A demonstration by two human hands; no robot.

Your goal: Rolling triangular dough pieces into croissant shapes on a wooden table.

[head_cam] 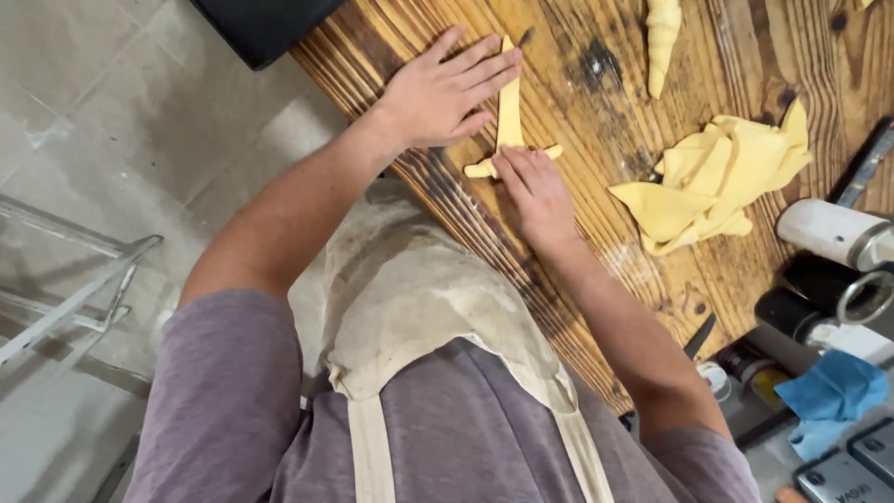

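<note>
The right hand (538, 191) lies flat and open, its fingertips pressing the wide near end of a yellow dough strip (508, 116) on the wooden table (596, 270). Just beyond it, the left hand (445, 93) rests spread wide, fingers flat beside and partly over the strip. Right of the hands lies a dough pile (712, 182), and further off a rolled croissant (662, 37).
</note>
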